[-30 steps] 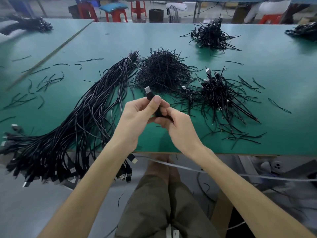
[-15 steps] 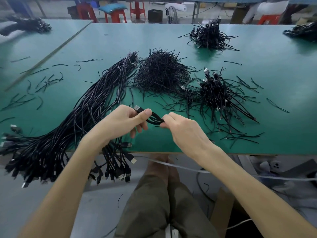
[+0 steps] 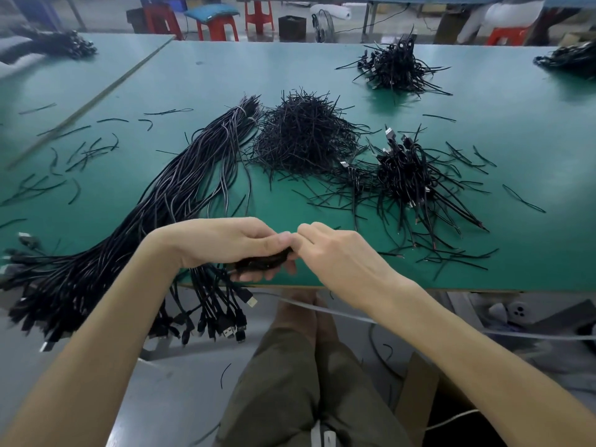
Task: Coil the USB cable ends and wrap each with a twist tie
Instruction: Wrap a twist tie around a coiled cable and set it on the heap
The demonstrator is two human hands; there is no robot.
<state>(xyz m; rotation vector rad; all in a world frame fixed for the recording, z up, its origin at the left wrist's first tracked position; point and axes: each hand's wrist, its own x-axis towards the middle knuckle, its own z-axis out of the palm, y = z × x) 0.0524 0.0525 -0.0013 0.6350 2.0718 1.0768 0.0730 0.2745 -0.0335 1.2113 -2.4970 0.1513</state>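
Head view: both bare hands meet over the near edge of the green bench (image 3: 483, 101). The left hand (image 3: 225, 243) is palm down, its grip curled closed around a small black coiled cable (image 3: 263, 261), which sits between the fingers above and the thumb side below, just over the bench edge. The right hand (image 3: 338, 253) comes in from the right, its fingertips pressed together at the right end of that coil and touching the left hand's fingers; whether a twist tie is pinched there is hidden by the fingers.

To the left, a long thick bundle of black cables (image 3: 167, 201) runs diagonally from mid-bench down to the near left corner, and its plug ends (image 3: 222, 327) hang off the edge below the left wrist. In the middle of the bench lies a heap of black twist ties (image 3: 303, 137), touching the far end of the bundle. Just right of it sits a pile of coiled cables (image 3: 406, 175) with loose ends fanning out toward the near right. A smaller such pile (image 3: 393, 69) lies well apart at the far side. Stray ties (image 3: 84, 153) are scattered on the left part of the bench. Red stools (image 3: 219, 25) stand beyond the bench. Below, the person's olive-clad legs (image 3: 290, 382) show.
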